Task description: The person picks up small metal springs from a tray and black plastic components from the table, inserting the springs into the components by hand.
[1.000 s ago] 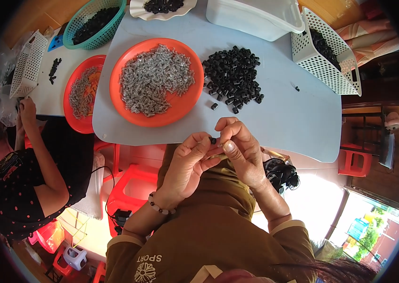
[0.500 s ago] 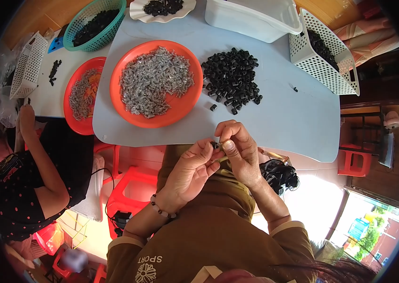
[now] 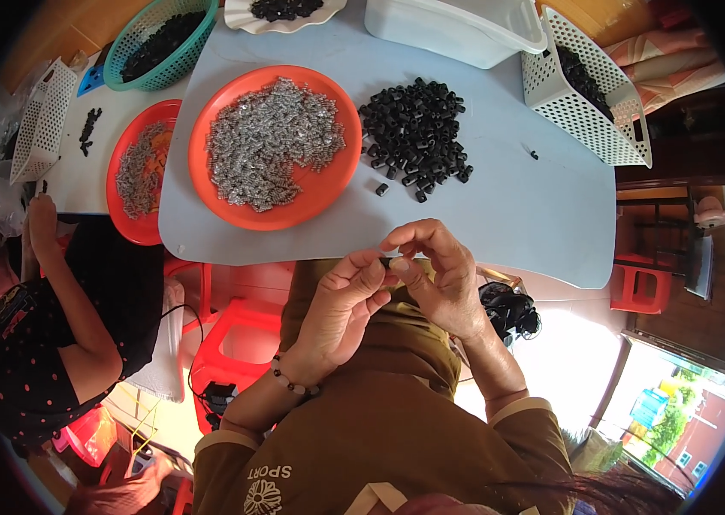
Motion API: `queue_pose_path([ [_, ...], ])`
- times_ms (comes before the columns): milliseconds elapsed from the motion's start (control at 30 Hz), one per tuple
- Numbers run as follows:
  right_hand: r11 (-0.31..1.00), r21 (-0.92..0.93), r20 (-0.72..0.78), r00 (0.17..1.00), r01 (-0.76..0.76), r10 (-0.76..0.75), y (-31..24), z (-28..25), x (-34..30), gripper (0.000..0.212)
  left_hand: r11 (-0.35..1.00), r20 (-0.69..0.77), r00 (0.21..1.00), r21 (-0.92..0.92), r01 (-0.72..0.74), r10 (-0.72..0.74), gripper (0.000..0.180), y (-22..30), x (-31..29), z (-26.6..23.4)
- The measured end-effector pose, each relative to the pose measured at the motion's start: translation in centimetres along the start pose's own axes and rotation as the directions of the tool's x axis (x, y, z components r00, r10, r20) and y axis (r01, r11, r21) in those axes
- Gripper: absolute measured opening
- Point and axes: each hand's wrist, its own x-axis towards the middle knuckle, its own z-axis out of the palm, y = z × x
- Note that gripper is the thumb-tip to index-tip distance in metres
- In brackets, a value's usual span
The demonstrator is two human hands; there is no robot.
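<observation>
My left hand (image 3: 341, 309) pinches a small black cylindrical plastic piece (image 3: 386, 261) between thumb and forefinger, just off the table's near edge. Against that piece rests the thumb of my right hand (image 3: 444, 283); its forefinger curls over from above. Whatever my right fingertips hold is too small and covered to make out. Beyond my hands, an orange plate (image 3: 294, 212) carries a heap of small metal springs (image 3: 272, 142). To the right of the plate lies a pile of similar black pieces (image 3: 418, 133), with a few loose ones at its near side.
At the back stand a white tub (image 3: 457, 39), a white perforated basket (image 3: 581, 112) of black parts and a scalloped dish (image 3: 238, 17). On the left are a green basket (image 3: 169, 73) and a red plate (image 3: 122, 219). A co-worker's arm (image 3: 79, 292) reaches the neighbouring table.
My right forefinger has lifted slightly, and its thumb has shifted against the black piece. The whole view has moved a little. A reddish-brown shape now shows at the lower left.
</observation>
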Motion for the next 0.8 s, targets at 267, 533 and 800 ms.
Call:
queue_pose_path([
  [267,0.918,-0.292,0.078,0.964,0.267,-0.256,-1.4,-1.2,0.4,0.014,0.993,0.027,0.994,0.053,-0.105,0.104,0.020,-0.4,0.4,0.0],
  [533,0.973,-0.141,0.108,0.980,0.180,-0.166,-0.6,-2.6,0.7,0.014,0.889,0.146,0.962,0.368,-0.271,0.233,0.023,0.2,0.8,0.7],
  [800,0.940,-0.314,0.014,0.990,0.135,-0.138,-1.2,-6.9,3.9,0.014,0.917,0.090,0.965,0.303,-0.261,0.245,0.025,0.6,1.7,1.0],
])
